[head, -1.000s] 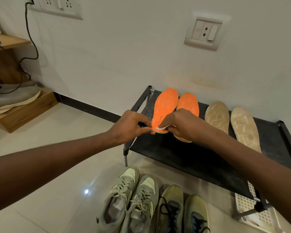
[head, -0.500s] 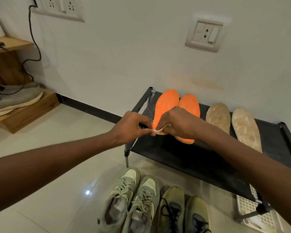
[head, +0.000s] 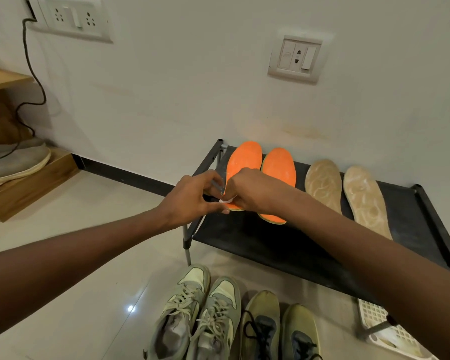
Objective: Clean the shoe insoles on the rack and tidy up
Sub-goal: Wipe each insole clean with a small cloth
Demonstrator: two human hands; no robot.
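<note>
Two orange insoles lie side by side at the left end of a black shoe rack (head: 276, 245), with two beige insoles (head: 322, 181) (head: 365, 201) to their right. My left hand (head: 192, 197) pinches the heel end of the left orange insole (head: 244, 158). My right hand (head: 252, 189) holds a small white wipe (head: 227, 200) against that same heel end. The right orange insole (head: 279, 165) lies partly under my right wrist.
Two pairs of sneakers (head: 200, 313) (head: 281, 331) stand on the floor in front of the rack. A white plastic basket (head: 390, 331) sits under the rack's right end. A wooden step with a grey shoe (head: 13, 162) is at the left, with a black cable hanging from a wall socket.
Both hands stay at the heel of the left orange insole; the white wipe has shifted slightly under my right fingers. The view has risen a little.
</note>
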